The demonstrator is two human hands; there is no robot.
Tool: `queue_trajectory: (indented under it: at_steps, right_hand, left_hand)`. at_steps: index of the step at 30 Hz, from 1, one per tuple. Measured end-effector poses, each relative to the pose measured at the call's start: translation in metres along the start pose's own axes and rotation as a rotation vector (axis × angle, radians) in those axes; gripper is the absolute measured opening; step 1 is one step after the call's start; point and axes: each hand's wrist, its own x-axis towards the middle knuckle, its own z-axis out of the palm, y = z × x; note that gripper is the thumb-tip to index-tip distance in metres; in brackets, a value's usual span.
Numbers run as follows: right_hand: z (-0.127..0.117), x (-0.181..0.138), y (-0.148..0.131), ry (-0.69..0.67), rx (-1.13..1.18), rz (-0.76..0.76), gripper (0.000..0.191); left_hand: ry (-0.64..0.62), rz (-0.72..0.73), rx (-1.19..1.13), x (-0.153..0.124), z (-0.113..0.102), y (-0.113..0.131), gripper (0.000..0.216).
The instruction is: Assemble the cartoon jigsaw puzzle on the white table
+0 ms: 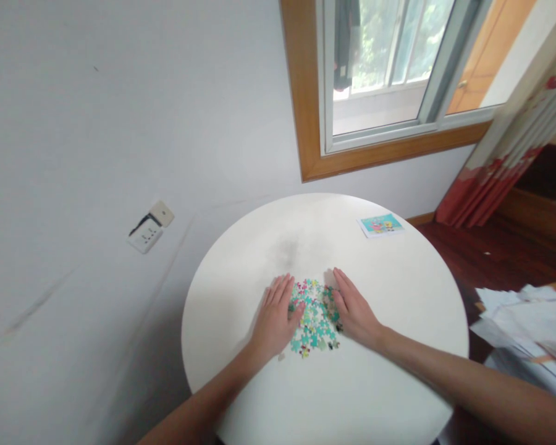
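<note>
Loose jigsaw puzzle pieces (312, 318), mostly teal with some pink, yellow and dark ones, lie in a patch on the round white table (231, 266). At the left edge of the patch rests my left hand (278, 315), fingers stretched out and thumb over some pieces. My right hand (354, 309) stands on its side along the right edge, fingers extended and thumb towards the pieces. Neither hand grips anything. Some pieces are partly hidden by the hands. One piece (281, 356) sits apart, just below my left wrist.
A small picture card (382, 225) with cartoon figures lies at the table's far right. Behind the table are a wall with a socket (146, 235) and a window (384, 74). A red and white curtain (486, 179) and a stack of papers (532, 327) are to the right.
</note>
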Motion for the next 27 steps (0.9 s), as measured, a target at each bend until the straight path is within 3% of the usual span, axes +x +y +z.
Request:
queue_trajectory:
  at_steps: [3,6,12,17,27]
  right_hand:
    - [-0.003,0.035,0.021,0.046,-0.024,0.053,0.055]
    - [-0.003,0.074,0.03,0.039,-0.081,0.039,0.051]
    - [0.006,0.132,0.021,-0.112,-0.312,-0.173,0.043]
    - [0.012,0.155,0.018,-0.164,-0.385,-0.206,0.046]
    - [0.012,0.151,0.017,-0.237,-0.468,-0.249,0.052]
  left_hand:
    - [0.064,-0.084,0.008,0.04,-0.002,-0.024,0.058]
    - [0.003,-0.085,0.015,0.083,0.004,-0.042,0.054]
    - [-0.037,-0.043,0.071,0.141,0.026,-0.053,0.049]
    - [-0.044,0.014,0.122,0.143,0.027,-0.055,0.048]
    - [-0.038,0.049,0.068,0.138,0.02,-0.056,0.043]
